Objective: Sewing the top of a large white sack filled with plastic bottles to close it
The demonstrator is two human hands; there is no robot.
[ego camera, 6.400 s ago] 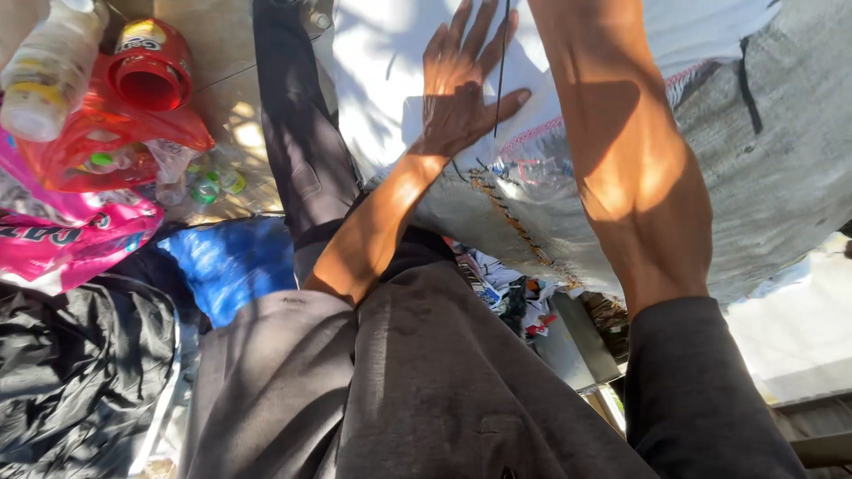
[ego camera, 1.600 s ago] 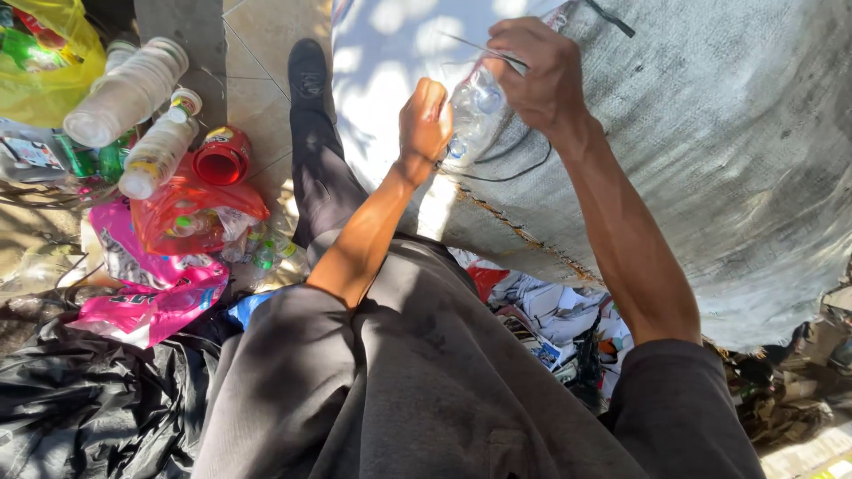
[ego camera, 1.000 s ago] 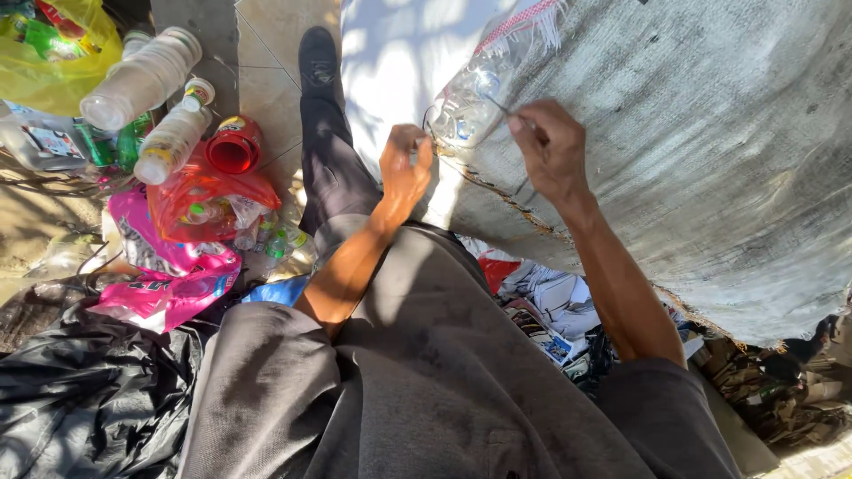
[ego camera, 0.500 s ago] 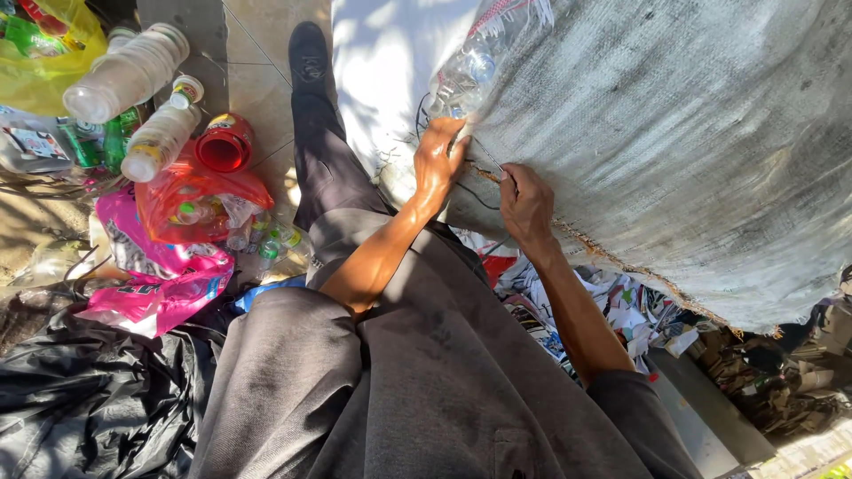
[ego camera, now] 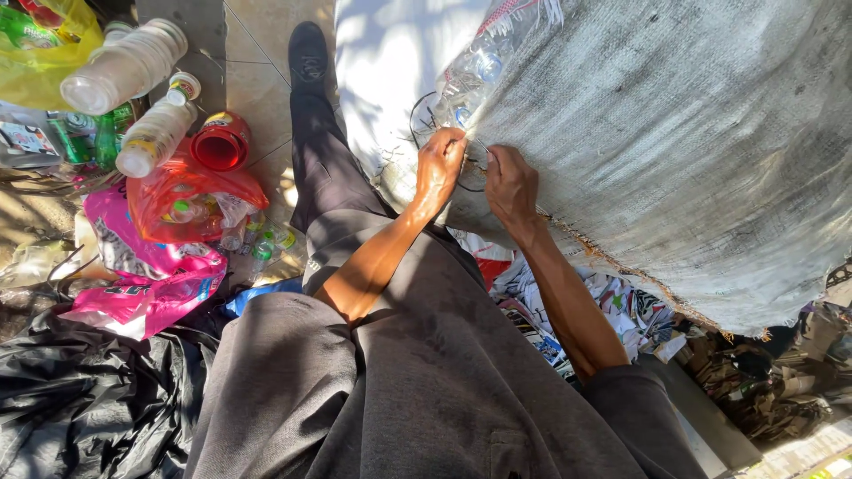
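Sack [ego camera: 674, 160]: one; two hands, left [ego camera: 441, 166] and right [ego camera: 510, 184], seemingly pinch its dark cord [ego camera: 417, 120].

Just 1 view here, worn on the person's head, tipped steeply down past the lap and close in. It faces forward along the outstretched leg to the floor [ego camera: 257, 80], with a big woven sack [ego camera: 674, 160] filling the right side and litter crowding the floor's left edge.
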